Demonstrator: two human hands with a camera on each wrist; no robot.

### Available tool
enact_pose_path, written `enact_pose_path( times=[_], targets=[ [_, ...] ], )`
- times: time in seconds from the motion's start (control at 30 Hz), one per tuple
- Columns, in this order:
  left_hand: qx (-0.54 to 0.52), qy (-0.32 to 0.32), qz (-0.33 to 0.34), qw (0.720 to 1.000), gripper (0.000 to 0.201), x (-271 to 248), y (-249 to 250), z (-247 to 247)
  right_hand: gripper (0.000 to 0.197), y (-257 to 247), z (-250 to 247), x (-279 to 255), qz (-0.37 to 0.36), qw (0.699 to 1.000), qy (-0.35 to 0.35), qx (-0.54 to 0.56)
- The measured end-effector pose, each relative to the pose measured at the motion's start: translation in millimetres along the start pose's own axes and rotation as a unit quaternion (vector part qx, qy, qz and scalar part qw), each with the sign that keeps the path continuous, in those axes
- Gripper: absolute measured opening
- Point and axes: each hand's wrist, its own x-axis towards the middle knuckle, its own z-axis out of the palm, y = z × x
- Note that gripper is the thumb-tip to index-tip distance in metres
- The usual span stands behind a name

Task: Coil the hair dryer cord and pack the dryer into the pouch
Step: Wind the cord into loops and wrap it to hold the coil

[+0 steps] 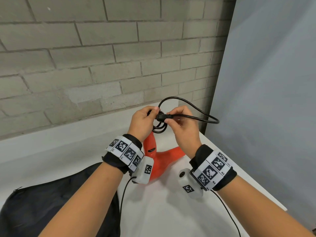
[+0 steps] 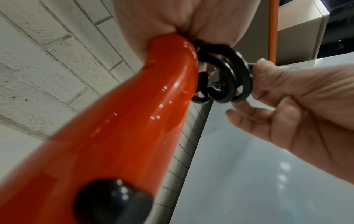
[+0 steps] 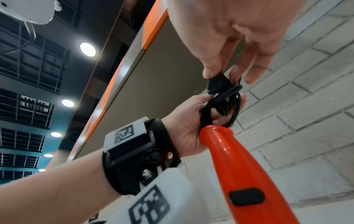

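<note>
An orange hair dryer (image 1: pixel 158 161) hangs handle-up over the white table; its handle (image 2: pixel 122 118) (image 3: pixel 239 165) fills both wrist views. My left hand (image 1: pixel 143 123) grips the coiled black cord (image 1: pixel 159 129) at the handle's top end (image 3: pixel 220 109). My right hand (image 1: pixel 181 124) pinches the black plug (image 1: pixel 161 117) (image 3: pixel 218 83) against the coil (image 2: pixel 228 80). A loose loop of cord (image 1: pixel 196 108) arcs up and out to the right. The black pouch (image 1: pixel 56 206) lies flat at the lower left, its zipper pull (image 1: pixel 17 189) at its left end.
A grey brick wall (image 1: pixel 102 57) stands close behind the table (image 1: pixel 171 211). A grey panel (image 1: pixel 265 82) closes off the right side. The table's right edge (image 1: pixel 248 177) runs diagonally near my right wrist. Thin sensor cables (image 1: pixel 227 212) trail from both wrist cameras.
</note>
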Motion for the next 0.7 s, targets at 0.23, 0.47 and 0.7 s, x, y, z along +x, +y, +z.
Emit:
enact_pose_path(
  times=[0.23, 0.47, 0.7],
  targets=[
    [-0.034, -0.022, 0.007, 0.999, 0.02, -1.5, 1.5, 0.5, 0.033, 6.6, 4.0, -1.8, 0.016, 0.998, -0.055, -0.032],
    [-0.044, -0.04, 0.001, 0.998, 0.019, -4.1, 4.5, -3.1, 0.039, 0.2, 9.1, 3.9, -0.02, 0.992, -0.102, -0.065],
    [-0.067, -0.037, -0.028, 0.997, 0.021, -2.6, 4.6, -4.5, 0.029, -1.1, 1.3, 8.1, -0.055, 0.974, -0.169, -0.141]
  ],
)
